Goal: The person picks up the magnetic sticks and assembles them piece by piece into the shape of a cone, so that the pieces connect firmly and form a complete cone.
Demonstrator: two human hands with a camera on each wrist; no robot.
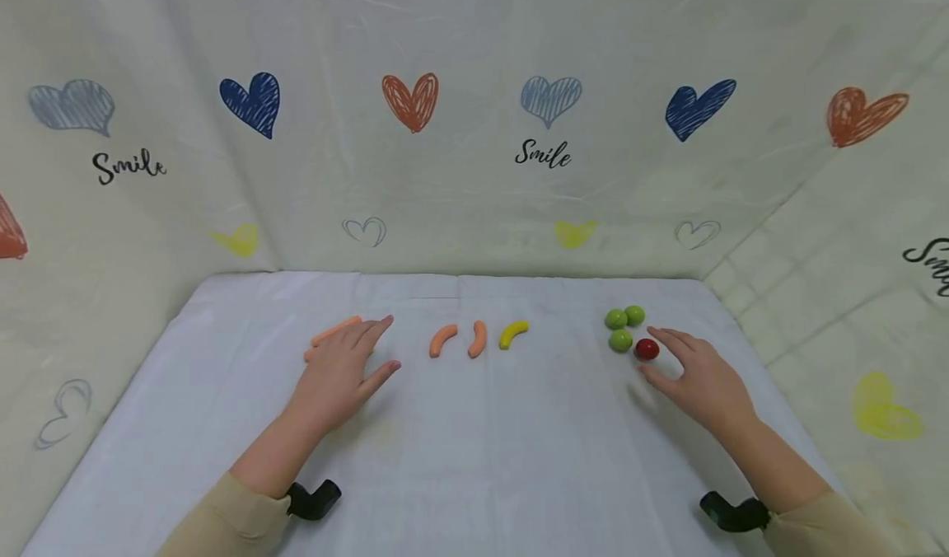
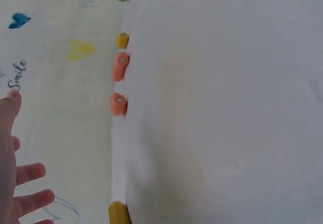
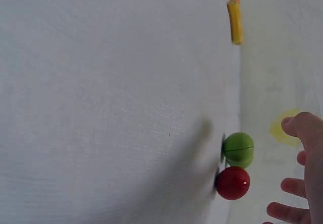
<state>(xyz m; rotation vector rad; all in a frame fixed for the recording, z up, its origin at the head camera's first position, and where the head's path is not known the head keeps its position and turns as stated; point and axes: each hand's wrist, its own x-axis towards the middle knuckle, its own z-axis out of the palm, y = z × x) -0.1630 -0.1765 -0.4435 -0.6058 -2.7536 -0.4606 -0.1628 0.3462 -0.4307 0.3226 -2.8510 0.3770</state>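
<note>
My left hand (image 1: 337, 380) hovers with spread fingers over orange sticks (image 1: 337, 329), partly covering them; in the left wrist view the hand (image 2: 17, 168) holds nothing, and a yellow ribbed piece (image 2: 119, 213) shows at the bottom edge. My right hand (image 1: 704, 384) has thumb and fingers apart beside a red ball (image 1: 647, 348), with no grip on it visible. Three green balls (image 1: 620, 341) cluster left of and behind the red one. In the right wrist view, the hand (image 3: 310, 168) is beyond the red ball (image 3: 232, 183) and a green ball (image 3: 238, 147).
Between the hands lie two curved orange pieces (image 1: 443, 340) and a curved yellow piece (image 1: 513, 334), on a white cloth (image 1: 474, 458). Behind and at the sides hangs a pale sheet (image 1: 474, 186) with printed hearts. Black devices (image 1: 315, 500) sit at both wrists.
</note>
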